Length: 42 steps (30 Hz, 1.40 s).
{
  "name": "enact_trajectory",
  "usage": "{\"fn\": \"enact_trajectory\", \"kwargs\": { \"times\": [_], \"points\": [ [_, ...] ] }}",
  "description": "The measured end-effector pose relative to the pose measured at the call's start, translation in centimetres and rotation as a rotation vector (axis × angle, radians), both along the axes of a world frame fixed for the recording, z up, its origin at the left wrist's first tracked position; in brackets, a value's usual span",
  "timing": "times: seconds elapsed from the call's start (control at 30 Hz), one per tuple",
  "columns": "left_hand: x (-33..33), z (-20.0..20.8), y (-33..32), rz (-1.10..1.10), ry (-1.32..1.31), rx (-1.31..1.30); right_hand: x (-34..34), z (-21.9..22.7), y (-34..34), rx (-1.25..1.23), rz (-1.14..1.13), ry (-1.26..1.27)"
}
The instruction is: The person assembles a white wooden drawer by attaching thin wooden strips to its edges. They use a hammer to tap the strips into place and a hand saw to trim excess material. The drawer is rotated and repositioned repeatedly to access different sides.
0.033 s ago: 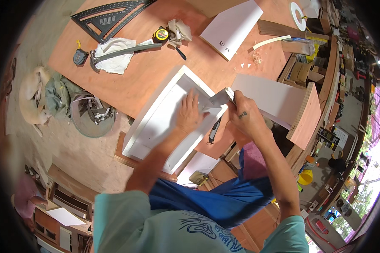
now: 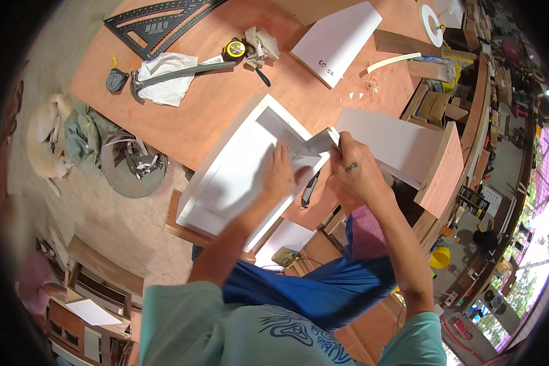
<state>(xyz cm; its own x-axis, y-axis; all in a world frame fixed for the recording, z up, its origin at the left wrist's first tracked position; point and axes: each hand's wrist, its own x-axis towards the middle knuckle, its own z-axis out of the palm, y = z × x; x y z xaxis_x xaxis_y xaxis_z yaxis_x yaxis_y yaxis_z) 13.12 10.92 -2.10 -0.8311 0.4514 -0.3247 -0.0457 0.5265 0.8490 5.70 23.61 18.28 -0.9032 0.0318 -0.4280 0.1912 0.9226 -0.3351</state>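
Nearest my camera are the wearer's teal shirt (image 2: pixel 256 329) and blue trousers (image 2: pixel 311 290). Just beyond them, a shallow white box (image 2: pixel 229 139) sits slanted at the near side of the plywood table (image 2: pixel 219 110), its open side facing up at me. I have the left hand (image 2: pixel 279 174) reaching into it, palm down over the inner face, fingers close together and thumb set apart, with nothing in the grasp that I can see. The right hand (image 2: pixel 355 166) is at the box's right corner, fingers curled in narrow on the outer edge of a thin grey piece (image 2: pixel 321 143); from here I can't be certain whether that piece is loose or part of the box. A dark utility knife (image 2: pixel 310 190) lies just beside the right rim, below the hands. To the right I see a white panel (image 2: pixel 390 143) with a plywood edge piece (image 2: pixel 440 174).

Farther up the table, a hammer (image 2: pixel 186 73) rests across a white cloth (image 2: pixel 163 90), near a yellow-faced tape measure (image 2: pixel 233 49) and crumpled paper (image 2: pixel 262 46). At the far edge lies a black triangular square (image 2: pixel 155 29). Off to the left, on the floor, a tan dog (image 2: pixel 46 137) is curled near a round bin (image 2: pixel 133 183).
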Motion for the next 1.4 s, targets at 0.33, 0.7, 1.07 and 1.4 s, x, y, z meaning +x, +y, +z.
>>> {"fn": "enact_trajectory", "kwargs": {
  "times": [0.33,0.7,1.07,1.4],
  "points": [
    [0.2,1.9,16.3,1.058,-0.758,0.204,-1.1,-1.9,-0.9,0.075,-0.035,-0.129],
    [0.7,-1.4,17.5,1.060,-0.652,0.067,-4.5,-2.9,-3.1,0.172,-0.039,-0.382],
    [-1.0,0.3,15.9,0.858,-0.642,-0.030,-6.8,-4.8,-2.9,0.167,-0.010,-0.413],
    [-0.5,1.6,13.8,1.067,-0.711,0.134,-3.7,-2.9,-1.8,0.080,-0.267,-0.335]
  ]
}}
